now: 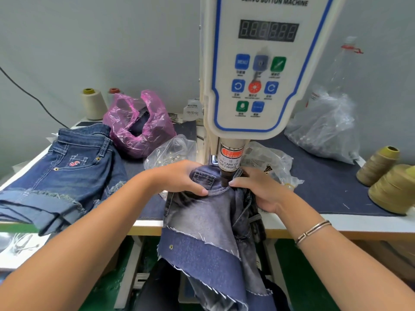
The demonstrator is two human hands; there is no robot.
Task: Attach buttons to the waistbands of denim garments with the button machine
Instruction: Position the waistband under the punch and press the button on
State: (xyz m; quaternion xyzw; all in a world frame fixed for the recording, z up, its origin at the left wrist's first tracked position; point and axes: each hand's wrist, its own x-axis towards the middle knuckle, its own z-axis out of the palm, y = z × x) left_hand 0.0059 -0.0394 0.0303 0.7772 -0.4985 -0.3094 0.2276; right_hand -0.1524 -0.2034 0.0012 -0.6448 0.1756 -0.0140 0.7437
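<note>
Tightly, both hands (179, 176) flank waistband (215, 187) under punch (225, 179).

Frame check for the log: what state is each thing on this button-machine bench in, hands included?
Left hand: grips the waistband, thumb on top.
Right hand: holds the waistband by the ram.
Faded grey-blue denim garment: waistband under the ram, rest hanging off the table edge.
White servo button machine: display digits unreadable.
Dark brown ram: tip at the fabric.
Dark blue denim shorts: lying flat, left.
Pink plastic bag: open, crumpled.
</note>
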